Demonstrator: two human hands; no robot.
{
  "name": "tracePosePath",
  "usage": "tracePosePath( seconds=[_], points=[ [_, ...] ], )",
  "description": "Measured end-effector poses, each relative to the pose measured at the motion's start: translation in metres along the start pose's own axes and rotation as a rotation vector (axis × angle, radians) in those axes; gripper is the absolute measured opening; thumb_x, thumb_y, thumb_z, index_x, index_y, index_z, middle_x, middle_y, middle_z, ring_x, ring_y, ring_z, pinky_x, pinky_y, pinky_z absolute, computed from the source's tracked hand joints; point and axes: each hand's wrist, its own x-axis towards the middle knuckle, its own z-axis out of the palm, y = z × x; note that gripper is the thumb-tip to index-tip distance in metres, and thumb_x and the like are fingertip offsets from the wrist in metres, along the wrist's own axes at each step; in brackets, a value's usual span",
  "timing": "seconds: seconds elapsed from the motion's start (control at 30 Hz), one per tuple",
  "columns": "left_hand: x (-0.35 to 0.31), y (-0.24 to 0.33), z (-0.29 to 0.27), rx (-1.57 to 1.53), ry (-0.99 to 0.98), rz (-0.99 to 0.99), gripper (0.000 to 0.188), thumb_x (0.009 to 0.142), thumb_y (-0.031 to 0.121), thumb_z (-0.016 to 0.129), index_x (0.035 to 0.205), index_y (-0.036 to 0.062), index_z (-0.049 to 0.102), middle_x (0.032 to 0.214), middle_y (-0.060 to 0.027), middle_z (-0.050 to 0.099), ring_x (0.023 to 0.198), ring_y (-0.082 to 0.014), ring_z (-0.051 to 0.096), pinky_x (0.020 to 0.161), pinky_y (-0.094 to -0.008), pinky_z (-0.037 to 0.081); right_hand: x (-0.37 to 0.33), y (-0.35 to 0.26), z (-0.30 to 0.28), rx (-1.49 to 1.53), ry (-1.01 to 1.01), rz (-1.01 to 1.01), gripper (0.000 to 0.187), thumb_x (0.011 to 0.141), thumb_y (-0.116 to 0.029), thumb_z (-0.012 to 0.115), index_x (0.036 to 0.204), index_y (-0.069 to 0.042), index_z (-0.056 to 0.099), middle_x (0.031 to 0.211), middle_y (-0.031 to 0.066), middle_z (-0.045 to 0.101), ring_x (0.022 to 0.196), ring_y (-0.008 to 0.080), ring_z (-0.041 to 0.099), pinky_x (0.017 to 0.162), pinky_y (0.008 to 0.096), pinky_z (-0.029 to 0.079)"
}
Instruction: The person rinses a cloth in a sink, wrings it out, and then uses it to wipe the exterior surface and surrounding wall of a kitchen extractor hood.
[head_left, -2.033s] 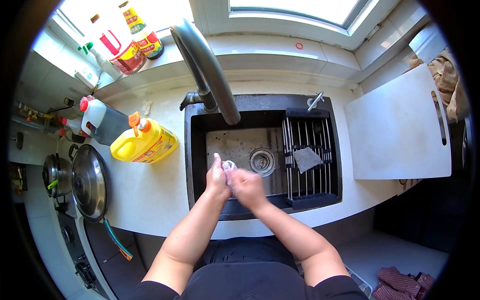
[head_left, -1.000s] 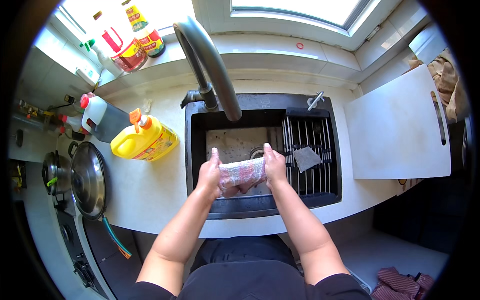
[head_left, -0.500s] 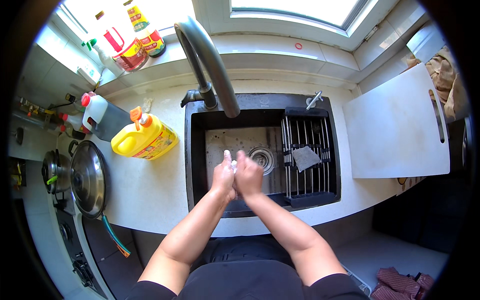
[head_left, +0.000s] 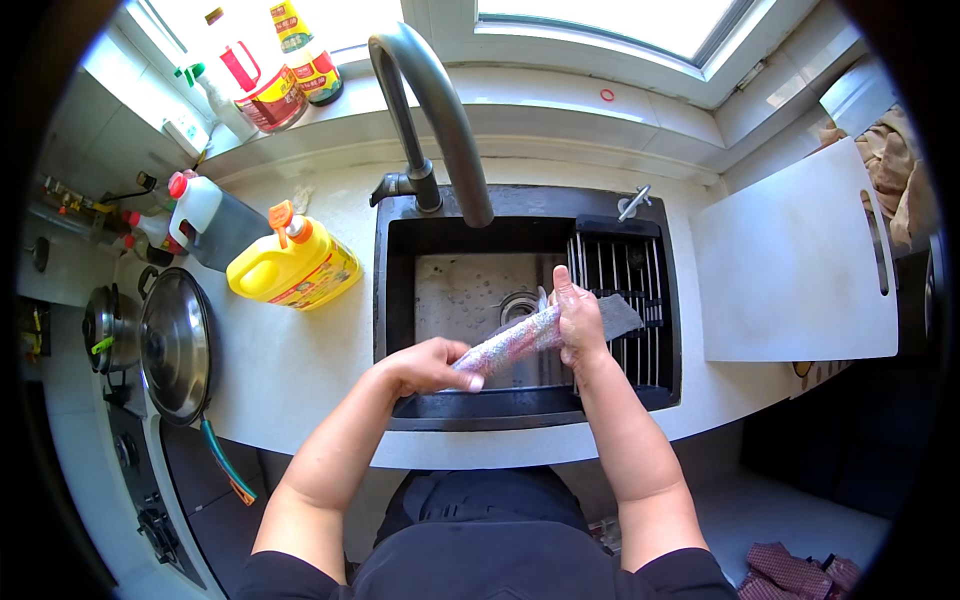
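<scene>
Cloth (head_left: 512, 343), speckled, twisted into tight rope over black sink (head_left: 400, 330), stretched between both hands. Left hand (head_left: 432, 364) clenched round lower end; right hand (head_left: 578, 322) clamped on upper end, near drain rack (head_left: 630, 270). Wringing looks well along: twist tight, no water stream visible; unrolling and putting away left. Tap (head_left: 430, 110) off. Yellow jug (head_left: 295, 265), orange cap, lies left of sink on counter (head_left: 300, 350); white jug (head_left: 205, 215), red cap, behind it. Red-labelled bottle (head_left: 262, 85) on windowsill. White cutting board (head_left: 795, 265) on right.

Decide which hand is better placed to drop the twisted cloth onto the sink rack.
Right hand: it grips the twisted cloth's end directly above the rack; the left hand holds the far end.
</scene>
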Motion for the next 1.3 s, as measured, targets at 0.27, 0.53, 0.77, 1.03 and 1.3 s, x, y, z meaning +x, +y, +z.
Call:
tracePosePath(
  seconds=[0.27,0.53,0.77,1.03,1.3],
  points=[
    [-0.004,-0.040,-0.007,-0.641,0.354,0.333,0.023,0.086,0.021,0.061,0.099,0.0025,0.059,0.092,-0.0046,0.062,0.085,-0.0130,0.056,0.081,-0.0286,0.044,0.002,-0.004,-0.022,0.234,-0.012,0.163,0.043,0.090,-0.044,0.049,0.060,-0.015,0.040,0.053,-0.0029,0.038,0.044,0.0103,0.038,0.043,0.0258,0.035],
    [0.015,-0.021,0.009,-1.320,0.482,0.429,0.037,0.095,0.041,0.035,0.102,0.0084,0.050,0.098,-0.0097,0.057,0.092,-0.0241,0.057,0.085,-0.0443,0.046,-0.017,0.028,-0.002,-0.422,-0.577,0.410,0.019,0.083,-0.021,0.065,0.088,-0.003,0.060,0.069,0.0000,0.058,0.058,0.0065,0.053,0.054,0.0163,0.041],
    [0.041,-0.021,0.010,-1.053,0.805,0.231,0.055,0.079,0.061,0.054,0.093,0.0074,0.052,0.073,-0.0022,0.053,0.064,-0.0142,0.052,0.060,-0.0308,0.046,-0.061,0.062,0.062,-0.867,-0.233,-0.728,0.034,0.088,-0.031,0.053,0.067,-0.004,0.053,0.071,0.0159,0.056,0.064,0.0361,0.057,0.062,0.0409,0.044],
    [0.055,-0.002,0.016,-0.901,0.839,-0.058,0.049,0.092,0.051,0.040,0.075,0.0064,0.051,0.066,-0.0010,0.049,0.061,-0.0116,0.049,0.056,-0.0290,0.042,-0.051,0.079,0.080,-0.759,0.095,-0.820,0.033,0.087,-0.024,0.050,0.063,-0.002,0.053,0.059,0.0181,0.053,0.052,0.0345,0.052,0.048,0.0401,0.039],
    [0.073,-0.039,0.006,-0.964,0.798,0.029,0.041,0.092,0.046,0.042,0.080,0.0087,0.054,0.064,-0.0018,0.053,0.056,-0.0153,0.051,0.051,-0.0310,0.043,-0.044,0.078,0.080,-0.802,0.112,-0.728,0.036,0.088,-0.029,0.048,0.064,-0.004,0.056,0.058,0.0174,0.055,0.054,0.0370,0.054,0.050,0.0435,0.041]
  ],
)
